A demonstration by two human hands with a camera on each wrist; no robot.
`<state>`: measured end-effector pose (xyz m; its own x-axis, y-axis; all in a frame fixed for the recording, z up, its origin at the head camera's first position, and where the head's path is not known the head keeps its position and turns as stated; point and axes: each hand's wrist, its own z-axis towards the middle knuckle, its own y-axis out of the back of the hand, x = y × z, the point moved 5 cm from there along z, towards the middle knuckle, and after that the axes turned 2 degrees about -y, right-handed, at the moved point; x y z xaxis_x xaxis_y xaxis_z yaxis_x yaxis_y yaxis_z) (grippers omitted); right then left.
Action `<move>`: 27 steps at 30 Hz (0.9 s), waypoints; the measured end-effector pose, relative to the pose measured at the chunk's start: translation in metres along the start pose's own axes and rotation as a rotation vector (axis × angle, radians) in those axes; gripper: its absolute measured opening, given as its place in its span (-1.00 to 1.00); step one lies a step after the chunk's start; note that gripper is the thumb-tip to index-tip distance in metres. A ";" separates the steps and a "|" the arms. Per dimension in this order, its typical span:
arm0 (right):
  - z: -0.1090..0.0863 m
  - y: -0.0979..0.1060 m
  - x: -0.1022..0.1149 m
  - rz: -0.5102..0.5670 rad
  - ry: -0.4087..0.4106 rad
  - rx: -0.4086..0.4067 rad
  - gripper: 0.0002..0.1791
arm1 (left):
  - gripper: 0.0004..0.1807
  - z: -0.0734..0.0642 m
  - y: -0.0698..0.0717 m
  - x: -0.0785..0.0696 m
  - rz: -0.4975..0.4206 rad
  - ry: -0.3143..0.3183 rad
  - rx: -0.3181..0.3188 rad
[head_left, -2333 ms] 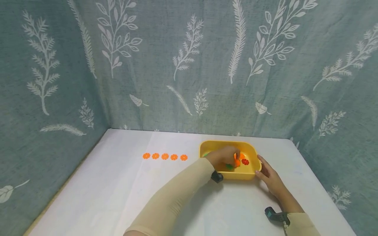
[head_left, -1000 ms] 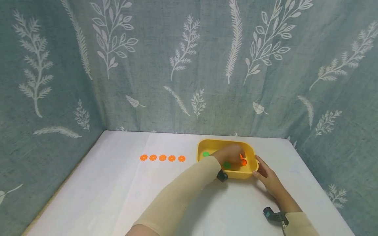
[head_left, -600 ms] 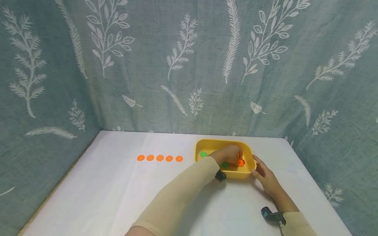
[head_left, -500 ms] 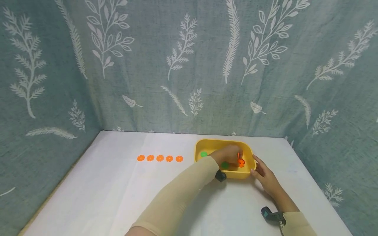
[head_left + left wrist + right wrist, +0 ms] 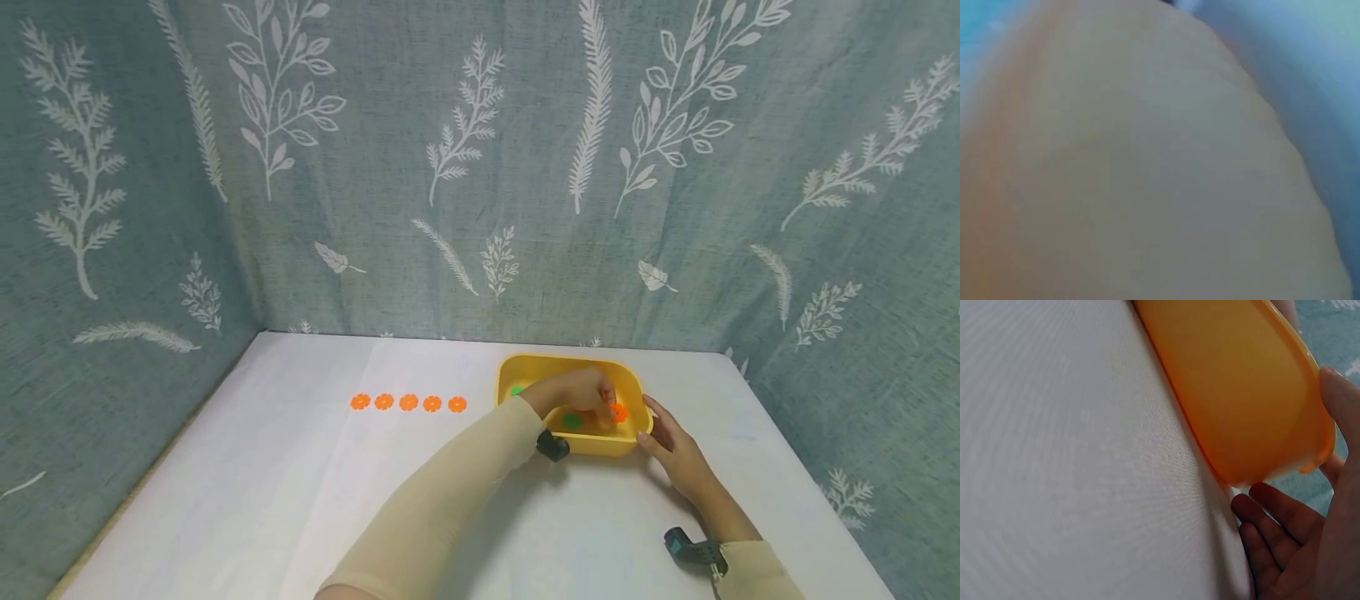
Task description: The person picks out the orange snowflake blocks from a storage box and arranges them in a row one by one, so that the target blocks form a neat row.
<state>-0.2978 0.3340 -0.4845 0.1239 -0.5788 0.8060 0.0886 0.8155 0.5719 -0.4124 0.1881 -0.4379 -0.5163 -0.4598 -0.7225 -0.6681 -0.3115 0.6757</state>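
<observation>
In the head view, a yellow plastic bin (image 5: pixel 596 446) stands at the back right of the white table. My left hand (image 5: pixel 573 392) reaches inside it, with bent fingertips at an orange flower-shaped disc (image 5: pixel 619 413), which they appear to pinch. A green disc (image 5: pixel 573 421) lies under that hand, and a second one shows partly by the forearm. My right hand (image 5: pixel 682 458) holds the bin's right end. The right wrist view shows its thumb on the bin's rim and curled fingers beside the lower corner. A blurred pale surface fills most of the left wrist view.
Several orange flower-shaped discs (image 5: pixel 408 402) lie in a row on the white table (image 5: pixel 247 500), left of the bin. Green leaf-patterned curtain (image 5: pixel 390 250) hangs behind the table and along both sides. The left sleeve (image 5: pixel 442 492) crosses the middle of the table.
My left hand has shifted slightly within the bin, pulling back left from the orange disc at its fingertips. A red disc seen earlier is no longer visible. The right hand stays on the bin.
</observation>
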 end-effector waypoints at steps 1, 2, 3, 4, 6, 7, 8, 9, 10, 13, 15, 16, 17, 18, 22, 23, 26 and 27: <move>0.000 -0.001 0.000 -0.001 -0.001 0.001 -0.25 | -0.94 -0.003 0.000 0.002 -0.020 -0.002 0.010; 0.001 -0.001 -0.001 -0.002 -0.001 0.001 -0.25 | -0.94 -0.005 0.001 0.003 -0.043 -0.006 0.016; 0.001 -0.001 -0.001 -0.002 0.000 0.000 -0.25 | -0.93 -0.008 0.002 0.005 -0.071 -0.005 0.017; 0.001 -0.002 -0.001 -0.003 0.002 -0.001 -0.25 | -0.93 -0.010 0.003 0.006 -0.090 -0.008 0.015; 0.001 -0.002 -0.001 -0.006 0.004 -0.003 -0.25 | -0.92 -0.015 0.005 0.007 -0.109 -0.018 0.006; 0.001 -0.002 -0.001 -0.008 0.004 -0.005 -0.24 | -0.92 -0.016 0.007 0.007 -0.105 -0.022 -0.001; 0.001 -0.002 -0.002 -0.009 0.003 -0.005 -0.24 | -0.92 -0.018 0.008 0.007 -0.112 -0.028 -0.004; 0.001 -0.002 -0.002 -0.013 0.000 -0.006 -0.24 | -0.91 -0.020 0.008 0.007 -0.123 -0.029 -0.006; 0.001 -0.002 -0.002 -0.020 -0.003 -0.005 -0.24 | -0.91 -0.023 0.009 0.007 -0.140 -0.030 -0.006; 0.001 -0.002 -0.003 -0.029 -0.015 -0.005 -0.23 | -0.88 -0.029 0.011 0.007 -0.174 -0.036 -0.021; 0.001 -0.002 -0.003 -0.033 -0.022 -0.003 -0.22 | -0.86 -0.034 0.013 0.005 -0.184 -0.043 -0.033; 0.001 -0.002 -0.003 -0.034 -0.023 -0.002 -0.22 | -0.85 -0.037 0.014 0.005 -0.191 -0.046 -0.040; 0.001 -0.002 -0.003 -0.034 -0.027 -0.001 -0.22 | -0.84 -0.040 0.015 0.005 -0.181 -0.049 -0.047; 0.001 -0.002 -0.003 -0.033 -0.031 -0.001 -0.22 | -0.83 -0.043 0.017 0.005 -0.180 -0.050 -0.053; 0.000 -0.003 -0.001 -0.030 -0.044 0.004 -0.21 | -0.77 -0.056 0.023 0.005 -0.191 -0.062 -0.057; 0.000 -0.003 -0.001 -0.029 -0.047 0.004 -0.21 | -0.75 -0.059 0.024 0.006 -0.188 -0.068 -0.059; 0.000 -0.002 0.000 -0.029 -0.043 0.004 -0.21 | -0.70 -0.069 0.030 0.008 -0.176 -0.070 -0.067; 0.000 -0.002 0.001 -0.029 -0.039 0.002 -0.21 | -0.69 -0.072 0.032 0.009 -0.172 -0.066 -0.070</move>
<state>-0.2978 0.3323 -0.4850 0.0830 -0.6013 0.7947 0.0895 0.7987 0.5950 -0.3999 0.1143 -0.4121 -0.4333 -0.3396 -0.8349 -0.7121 -0.4387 0.5480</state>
